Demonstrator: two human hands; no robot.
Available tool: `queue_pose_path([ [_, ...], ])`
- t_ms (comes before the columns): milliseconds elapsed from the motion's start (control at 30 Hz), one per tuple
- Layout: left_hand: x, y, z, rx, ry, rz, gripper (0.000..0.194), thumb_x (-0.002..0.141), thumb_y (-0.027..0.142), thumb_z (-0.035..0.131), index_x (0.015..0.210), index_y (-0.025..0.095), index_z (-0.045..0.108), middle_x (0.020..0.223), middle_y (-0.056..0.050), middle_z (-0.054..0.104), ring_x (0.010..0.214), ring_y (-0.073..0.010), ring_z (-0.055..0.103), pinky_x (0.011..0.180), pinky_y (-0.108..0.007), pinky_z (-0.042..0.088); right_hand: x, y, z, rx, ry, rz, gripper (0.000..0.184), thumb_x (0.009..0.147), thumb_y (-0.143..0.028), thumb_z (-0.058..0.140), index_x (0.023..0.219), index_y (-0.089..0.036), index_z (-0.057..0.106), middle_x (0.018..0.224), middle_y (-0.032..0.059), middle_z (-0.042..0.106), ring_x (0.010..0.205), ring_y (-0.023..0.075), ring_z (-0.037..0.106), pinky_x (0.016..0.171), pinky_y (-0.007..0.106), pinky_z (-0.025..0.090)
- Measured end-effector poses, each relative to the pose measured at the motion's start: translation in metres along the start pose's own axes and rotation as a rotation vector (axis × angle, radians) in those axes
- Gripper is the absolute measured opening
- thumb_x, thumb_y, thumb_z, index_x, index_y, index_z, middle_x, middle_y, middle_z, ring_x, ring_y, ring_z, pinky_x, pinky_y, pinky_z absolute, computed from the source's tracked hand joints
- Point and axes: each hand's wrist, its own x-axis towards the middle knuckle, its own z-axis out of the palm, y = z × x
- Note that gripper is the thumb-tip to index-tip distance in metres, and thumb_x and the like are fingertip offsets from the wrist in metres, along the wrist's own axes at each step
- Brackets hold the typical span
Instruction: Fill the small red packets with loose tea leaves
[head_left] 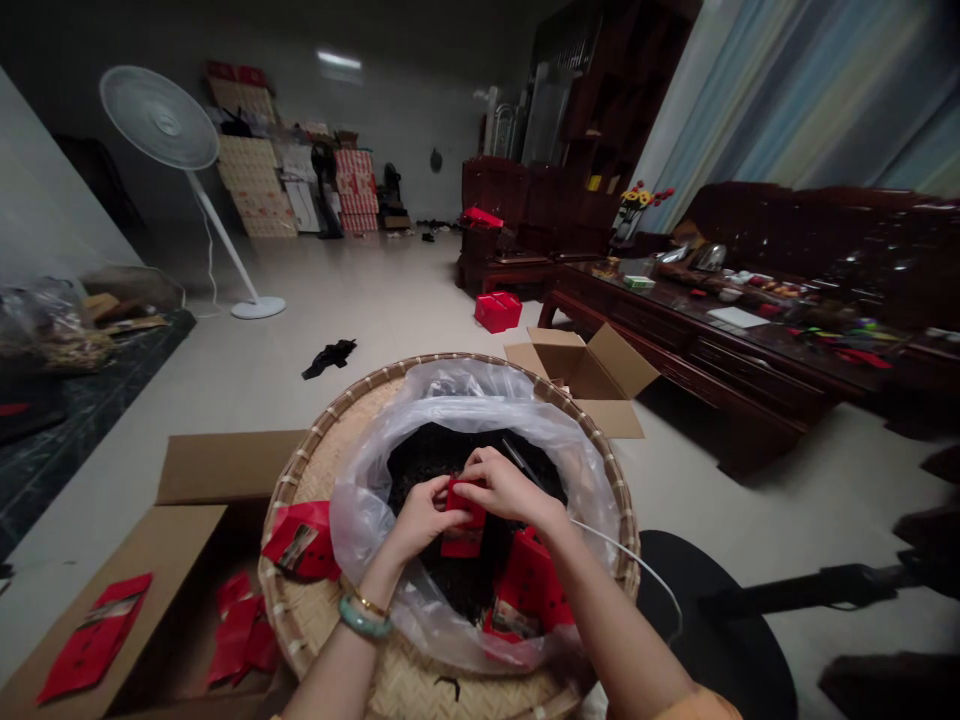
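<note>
Both my hands meet over a clear plastic bag of dark loose leaves that sits in a round woven bamboo tray. My left hand and my right hand pinch the same small red packet between their fingers, above the leaves. A bangle and a bracelet circle my left wrist. More red packets lean inside the bag by my right forearm, and one red packet lies on the tray left of the bag.
An open cardboard box at lower left holds several red packets. Another open box stands behind the tray. A white standing fan is at back left, a dark wooden table at right, a black round seat by my right arm.
</note>
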Motion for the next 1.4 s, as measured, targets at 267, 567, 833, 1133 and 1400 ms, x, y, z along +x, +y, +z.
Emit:
queue_pose_path([
  [267,0.000,-0.001,-0.002,-0.039,-0.014,-0.003,0.040,0.054,0.016,0.077,0.090,0.014,0.061,0.086,-0.003,0.070,0.081,-0.0199,0.066,0.075,-0.031,0.051,-0.003,0.004,0.000,0.042,0.052,0.023,0.016,0.082,-0.028,0.060,0.092,-0.022,0.070,0.086,0.0042,0.059,0.085,0.0165,0.051,0.077,0.028,0.040],
  [567,0.000,-0.001,0.002,0.004,0.004,0.009,0.026,0.054,0.015,0.076,0.070,0.015,0.055,0.068,0.004,0.062,0.068,-0.0146,0.061,0.065,-0.025,0.049,-0.002,0.006,0.000,-0.022,0.004,0.038,0.027,0.086,-0.033,0.054,0.072,-0.017,0.071,0.076,0.0028,0.059,0.072,0.0121,0.052,0.065,0.023,0.036],
  [833,-0.001,-0.001,0.005,-0.059,-0.024,-0.013,0.026,0.054,0.012,0.075,0.073,0.015,0.058,0.068,0.003,0.064,0.069,-0.0144,0.062,0.066,-0.024,0.048,-0.005,0.006,-0.007,-0.105,-0.009,0.073,0.032,0.081,-0.045,0.059,0.067,-0.017,0.069,0.072,0.0009,0.059,0.059,0.0084,0.048,0.053,0.021,0.028],
  [1133,-0.002,0.001,0.006,-0.217,0.077,-0.053,0.031,0.059,0.026,0.077,0.083,0.013,0.063,0.072,-0.002,0.069,0.063,-0.0136,0.063,0.060,-0.022,0.048,-0.008,0.009,-0.003,0.043,-0.037,0.028,0.029,0.086,-0.035,0.052,0.073,-0.017,0.070,0.067,0.0021,0.060,0.062,0.0113,0.053,0.057,0.021,0.034],
  [1400,0.000,-0.002,0.014,-0.366,0.222,-0.040,0.032,0.060,0.034,0.076,0.079,0.012,0.061,0.062,0.000,0.067,0.052,-0.0104,0.060,0.052,-0.019,0.046,-0.008,0.020,0.028,0.292,0.369,0.256,0.022,0.073,-0.030,0.065,0.091,-0.019,0.068,0.072,0.0007,0.067,0.064,0.0129,0.058,0.060,0.022,0.043],
])
